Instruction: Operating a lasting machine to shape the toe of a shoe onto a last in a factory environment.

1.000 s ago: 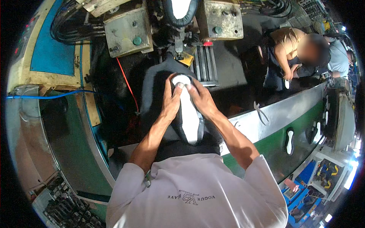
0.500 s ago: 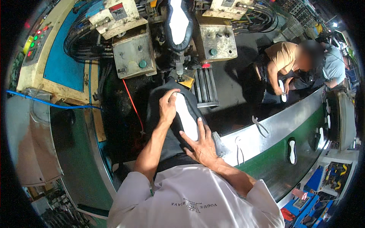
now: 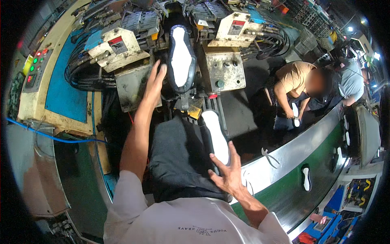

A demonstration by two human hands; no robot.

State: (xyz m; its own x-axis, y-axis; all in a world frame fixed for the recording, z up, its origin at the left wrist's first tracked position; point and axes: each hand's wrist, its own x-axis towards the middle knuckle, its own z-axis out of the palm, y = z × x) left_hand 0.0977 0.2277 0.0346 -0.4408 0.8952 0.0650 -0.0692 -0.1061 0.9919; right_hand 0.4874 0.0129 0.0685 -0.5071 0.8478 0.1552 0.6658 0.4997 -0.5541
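Note:
My right hand [image 3: 228,174] grips one end of a black shoe upper [image 3: 209,140] with a white insole board on its underside, which faces up. The thumb and fingers lie along both sides of that end, above my right thigh. My left hand [image 3: 154,84] is stretched forward with its fingers extended and nothing in them. It is beside the left grey control box [image 3: 132,90] and hides part of it. A second black shoe upper with a white underside [image 3: 181,57] sits sole up in the machine, just right of my left fingers, with a gap between.
The right control box [image 3: 223,73] has a green button. To the right, a metal ledge [image 3: 286,152] carrying pincers [image 3: 269,157] borders a green conveyor belt [image 3: 280,183] with shoe pieces on it. A seated co-worker [image 3: 294,81] holds another white-soled shoe. A blue hose [image 3: 53,136] crosses at left.
My left hand has let go of the shoe and reached forward to the left control box. The right hand has shifted right with the shoe. The view now shows more of the machine.

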